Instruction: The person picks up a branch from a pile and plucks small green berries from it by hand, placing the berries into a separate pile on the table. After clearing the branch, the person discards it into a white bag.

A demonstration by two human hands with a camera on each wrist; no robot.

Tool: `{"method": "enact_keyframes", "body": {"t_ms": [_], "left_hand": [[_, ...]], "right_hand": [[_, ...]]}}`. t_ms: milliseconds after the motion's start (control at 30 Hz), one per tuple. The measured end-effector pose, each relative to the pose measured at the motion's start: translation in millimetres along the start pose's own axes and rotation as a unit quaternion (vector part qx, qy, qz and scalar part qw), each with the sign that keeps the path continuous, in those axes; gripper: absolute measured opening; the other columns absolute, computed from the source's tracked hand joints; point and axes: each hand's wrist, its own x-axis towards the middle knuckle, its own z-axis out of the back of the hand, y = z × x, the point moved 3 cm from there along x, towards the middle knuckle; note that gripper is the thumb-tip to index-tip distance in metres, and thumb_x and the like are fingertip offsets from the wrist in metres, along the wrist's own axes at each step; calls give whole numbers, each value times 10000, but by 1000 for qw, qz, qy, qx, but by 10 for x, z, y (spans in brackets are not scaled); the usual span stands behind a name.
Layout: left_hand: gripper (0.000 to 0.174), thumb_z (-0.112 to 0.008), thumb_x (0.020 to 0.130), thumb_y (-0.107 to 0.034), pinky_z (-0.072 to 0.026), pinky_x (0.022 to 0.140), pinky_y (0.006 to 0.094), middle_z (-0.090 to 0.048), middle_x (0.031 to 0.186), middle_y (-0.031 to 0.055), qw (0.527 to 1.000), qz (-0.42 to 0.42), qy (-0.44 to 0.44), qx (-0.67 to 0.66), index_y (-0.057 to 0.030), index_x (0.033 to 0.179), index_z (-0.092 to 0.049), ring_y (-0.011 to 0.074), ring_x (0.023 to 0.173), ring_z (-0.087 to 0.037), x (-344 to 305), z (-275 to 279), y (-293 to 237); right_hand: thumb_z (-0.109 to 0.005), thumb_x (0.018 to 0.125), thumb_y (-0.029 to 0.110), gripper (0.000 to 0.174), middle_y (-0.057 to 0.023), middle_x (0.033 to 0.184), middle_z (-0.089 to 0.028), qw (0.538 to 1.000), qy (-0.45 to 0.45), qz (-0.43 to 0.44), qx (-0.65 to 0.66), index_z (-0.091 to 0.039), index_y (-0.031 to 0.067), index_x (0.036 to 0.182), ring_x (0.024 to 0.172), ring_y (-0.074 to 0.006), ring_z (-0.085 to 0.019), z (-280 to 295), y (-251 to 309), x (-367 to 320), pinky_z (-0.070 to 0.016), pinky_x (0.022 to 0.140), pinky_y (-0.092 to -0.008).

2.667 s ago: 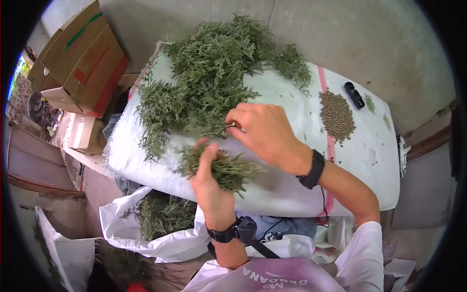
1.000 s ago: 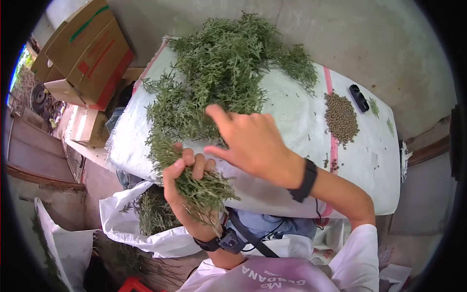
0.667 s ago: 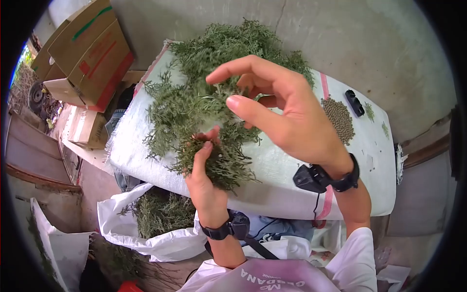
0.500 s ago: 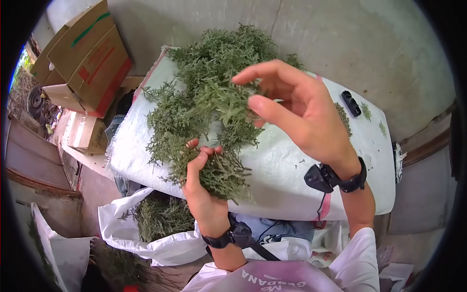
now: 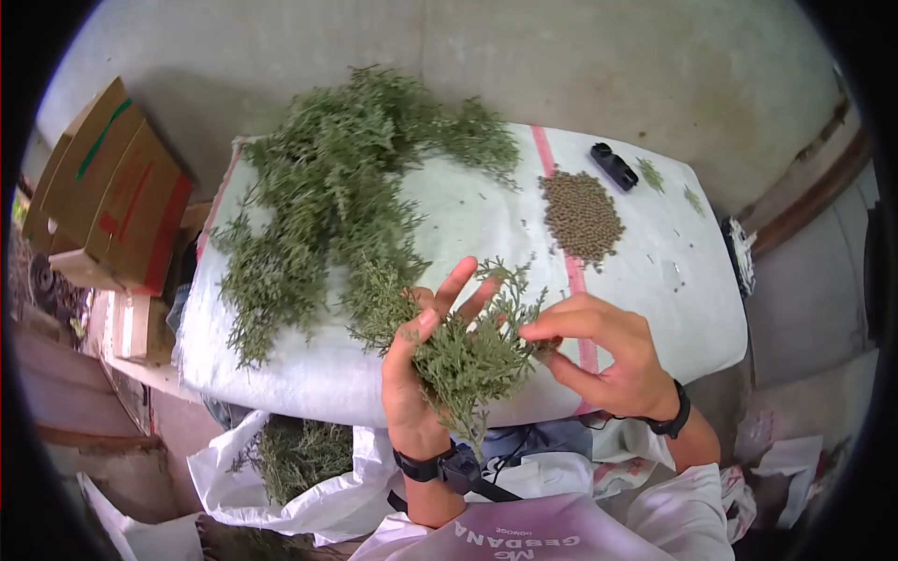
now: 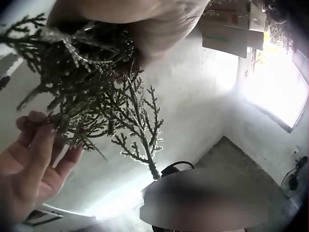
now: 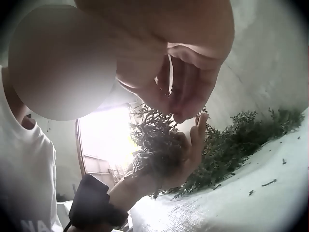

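My left hand (image 5: 409,397) holds a bunch of green conifer sprigs (image 5: 477,365) in front of the sack's near edge, thumb across the stems and some fingertips spread behind. At the bunch's right side, my right hand (image 5: 613,360) pinches the stem ends between thumb and forefinger. Seen from the left wrist, those right fingertips (image 6: 36,118) meet the dark sprigs (image 6: 87,92), and one sprig hangs down loose. The right wrist view has my right hand (image 7: 193,72) over the bunch (image 7: 159,150). A large pile of conifer sprigs (image 5: 337,178) lies on the white woven sack (image 5: 468,229).
A heap of brown pellets (image 5: 582,217) and a black plastic object (image 5: 614,166) lie on the sack's right part. Below its left front edge, an open white bag (image 5: 220,477) contains more greenery. Cardboard boxes (image 5: 122,201) stand at left; a concrete wall (image 5: 561,65) runs behind.
My right hand went from the pile's front edge, up with a light green sprig, then down to the bunch's right side. The left hand's bunch looks fuller. The head view has swung right.
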Motion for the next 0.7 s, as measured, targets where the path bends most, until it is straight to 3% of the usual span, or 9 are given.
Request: {"method": "enact_keyframes", "body": {"t_ms": [167, 300, 433, 533, 700], "left_hand": [[217, -596, 948, -289, -435, 1082, 498, -390, 1532, 186, 998, 27, 32, 41, -106, 930, -482, 385, 1370, -423, 118, 78, 231], [200, -580, 955, -272, -422, 1091, 504, -350, 1554, 215, 997, 55, -4, 61, -96, 930, -487, 391, 1367, -428, 164, -7, 376], [134, -622, 895, -138, -406, 1108, 535, -433, 1493, 184, 989, 131, -60, -16, -92, 951, -510, 382, 1427, -342, 143, -10, 527], [144, -613, 892, -113, -408, 1107, 541, -479, 1436, 185, 977, 187, 18, -100, -96, 971, -493, 381, 1356, -436, 165, 12, 676], [168, -604, 892, -99, -420, 1085, 549, -550, 1290, 163, 977, 212, 33, -8, -101, 999, -474, 355, 1210, -554, 106, 26, 756]], "right_hand": [[-673, 724, -140, 413, -102, 1042, -704, 998, -39, -53, -12, -684, 24, 1103, 828, -223, -685, 92, -64, -280, -546, 707, -315], [-637, 727, -136, 405, -104, 1045, -702, 993, -48, -106, 14, -685, 22, 1096, 796, -206, -674, 156, -157, -400, -535, 667, -292], [-622, 733, -115, 392, -94, 1042, -704, 986, -68, -127, 79, -689, 31, 1091, 726, -166, -651, 191, -227, -524, -514, 612, -261], [-622, 736, -92, 392, -84, 1042, -709, 986, -34, -140, 86, -688, 33, 1101, 674, -135, -634, 257, -290, -630, -496, 594, -239], [-626, 733, -83, 398, -62, 993, -705, 972, 14, -187, 142, -691, 45, 1104, 656, -119, -632, 362, -326, -789, -488, 586, -236]]}}
